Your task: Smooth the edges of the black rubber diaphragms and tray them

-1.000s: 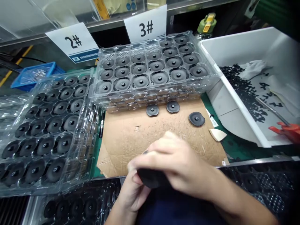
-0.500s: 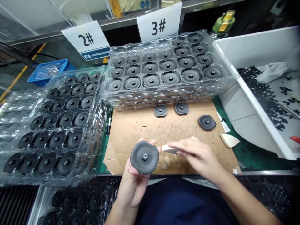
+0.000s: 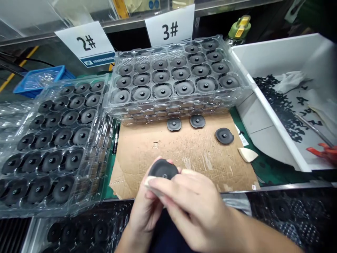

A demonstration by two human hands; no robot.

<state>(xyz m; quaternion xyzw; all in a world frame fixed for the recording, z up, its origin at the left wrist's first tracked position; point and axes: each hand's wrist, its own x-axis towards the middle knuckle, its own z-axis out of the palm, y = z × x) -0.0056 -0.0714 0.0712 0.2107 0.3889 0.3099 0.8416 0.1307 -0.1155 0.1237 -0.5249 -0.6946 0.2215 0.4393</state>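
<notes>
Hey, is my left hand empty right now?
No, your left hand holds a black disc, and your right hand partly covers it.

Disc [image 3: 161,167] partly behind right fingers [image 3: 171,188]

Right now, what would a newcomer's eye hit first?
Low centre, the left hand holds a black disc, the right hand a pale pad at its rim. Beyond, clear stacked trays of similar discs sit below the 3# sign. At right, a white bin holds scattered black pieces.

Smooth matt black disc [image 3: 162,167], glossy clear plastic trays [image 3: 179,105], scuffed brown cardboard [image 3: 173,147]
</notes>
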